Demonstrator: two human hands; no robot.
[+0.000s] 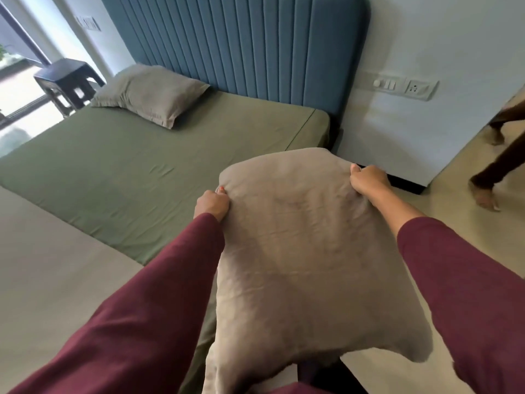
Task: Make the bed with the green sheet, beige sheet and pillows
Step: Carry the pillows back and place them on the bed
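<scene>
A green sheet (pixel 119 172) covers the mattress, smooth with a few creases. One beige pillow (pixel 150 93) lies at the far left against the blue headboard (pixel 255 44). I hold a second beige pillow (pixel 298 251) in the air over the bed's near right corner. My left hand (pixel 213 203) grips its upper left edge and my right hand (pixel 368 180) grips its upper right edge. No separate beige sheet shows.
A dark stool (pixel 68 81) stands by the window beyond the bed. A switch panel (pixel 406 86) is on the white wall at right. Another person's legs and feet (pixel 488 180) stand on the beige floor at far right.
</scene>
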